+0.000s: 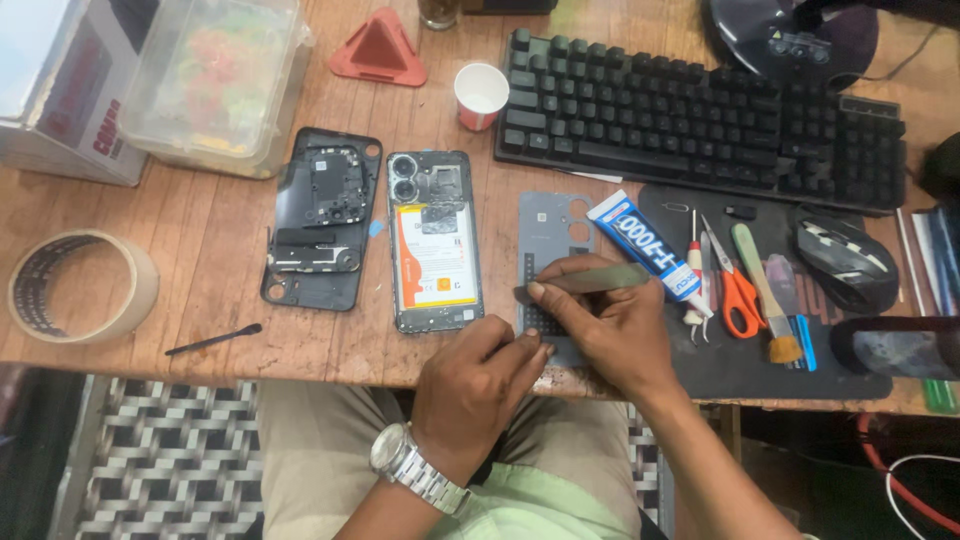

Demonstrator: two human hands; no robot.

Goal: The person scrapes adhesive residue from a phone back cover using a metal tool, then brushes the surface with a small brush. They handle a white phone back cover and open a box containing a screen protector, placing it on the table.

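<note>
A flat grey phone back panel [548, 235] lies near the worn wooden desk's [200, 250] front edge. The right hand [610, 325] pinches a thin metal blade [590, 280] over it; the left hand [480, 385], fingers curled, presses its lower edge. An opened phone [435, 245] lies just left.

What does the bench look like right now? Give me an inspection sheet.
Surface: wooden table, dark mat at right.
Job's things: grey panel under both hands; metal blade; opened phone; back cover.
Clutter: glue tube, scissors, brush, tape roll, paper cup, keyboard, mouse.
Grippers: left hand pressing the panel's lower edge; right hand pinching the blade.
Cables: red and white leads at lower right.
Surroundings: patterned floor.
</note>
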